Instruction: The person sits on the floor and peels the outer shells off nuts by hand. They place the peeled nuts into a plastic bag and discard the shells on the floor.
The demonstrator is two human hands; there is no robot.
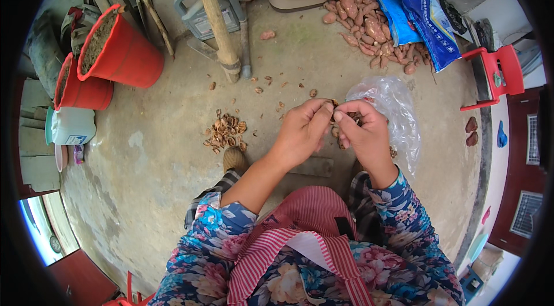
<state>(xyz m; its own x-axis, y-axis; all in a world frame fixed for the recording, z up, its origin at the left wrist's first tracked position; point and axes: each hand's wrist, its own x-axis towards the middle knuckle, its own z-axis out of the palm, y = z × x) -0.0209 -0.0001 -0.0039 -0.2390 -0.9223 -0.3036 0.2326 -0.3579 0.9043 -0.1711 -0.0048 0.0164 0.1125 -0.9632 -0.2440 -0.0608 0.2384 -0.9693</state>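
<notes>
My left hand (301, 132) pinches a small brown piece of nut (334, 103) between thumb and forefinger. The fingertips of my right hand (362, 130) close on it from the other side. Below and behind the right fingers are more brown nuts (336, 132), mostly hidden by that hand. A clear plastic bag (401, 120) lies just right of them, partly covered by my right hand. On the concrete floor to the left sits a heap of cracked nut shells (226, 130), which look like walnut. Several loose nuts and shell bits (313, 93) are scattered ahead of my hands.
Sweet potatoes (372, 29) are piled ahead, partly under blue printed sacks (426, 20). A wooden pole (214, 16) stands near a grey jug (207, 16). Red buckets (130, 52) hold soil-like material at left. A red chair (510, 70) stands right. A flat board (311, 166) lies between my feet.
</notes>
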